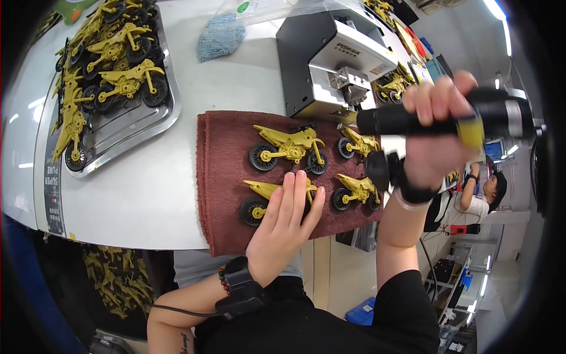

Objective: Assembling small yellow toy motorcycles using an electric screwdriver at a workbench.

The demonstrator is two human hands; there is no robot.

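Four toy motorcycles would be too exact a view, so: several yellow toy motorcycles with black wheels lie on a folded brown towel [221,159]. My left hand [282,227] lies flat with fingers stretched over the near-left toy motorcycle [262,189], hiding its middle and part of its front. Just beyond the fingertips is another toy motorcycle [290,144]. My right hand [439,112] is closed round a black electric screwdriver [498,113], raised above the towel's right side and blurred. Below it lie the far-right toy motorcycle [358,141] and the near-right toy motorcycle [355,190].
A grey and white machine [330,65] stands behind the towel. On the left, a metal tray [132,138] carries a pile of toy motorcycles. A blue cloth [221,36] lies at the back. Yellow parts [118,280] fill a bin below the table. Another person [474,197] is at the far right.
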